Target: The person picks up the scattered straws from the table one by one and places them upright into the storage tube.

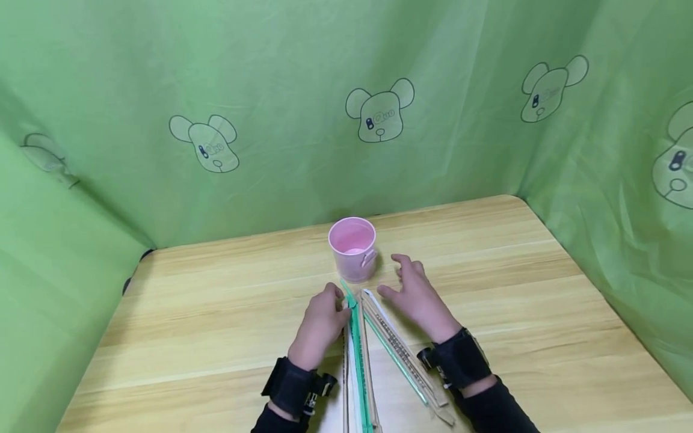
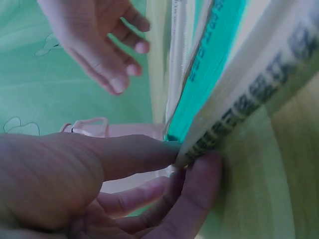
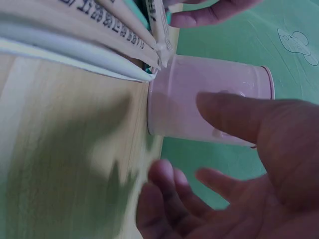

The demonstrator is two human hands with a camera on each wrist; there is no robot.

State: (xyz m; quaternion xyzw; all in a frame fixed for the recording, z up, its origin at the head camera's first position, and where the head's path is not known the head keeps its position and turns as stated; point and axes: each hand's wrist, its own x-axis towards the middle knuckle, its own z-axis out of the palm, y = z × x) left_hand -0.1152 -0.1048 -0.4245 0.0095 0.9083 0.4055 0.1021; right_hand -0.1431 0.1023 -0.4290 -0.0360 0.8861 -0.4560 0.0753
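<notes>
Several long, thin wrapped straws [image 1: 397, 343] lie fanned out on the table, some in brown paper with dark print, others green [image 1: 357, 361] or white. At the far ends of the left-hand bunch is my left hand [image 1: 320, 322]. Its thumb and fingers pinch the tip of a brown printed straw [image 2: 234, 114] in the left wrist view. My right hand [image 1: 419, 297] hovers to the right of the straws with its fingers spread and nothing in them. Just beyond the straw tips, a pink bucket [image 1: 352, 264] stands upright, and its inside shows no contents.
The wooden table [image 1: 216, 313] reaches back to a green cloth [image 1: 292, 180] printed with mouse heads, which also rises at both sides. A small handle [image 1: 370, 258] sticks out on the bucket's right side.
</notes>
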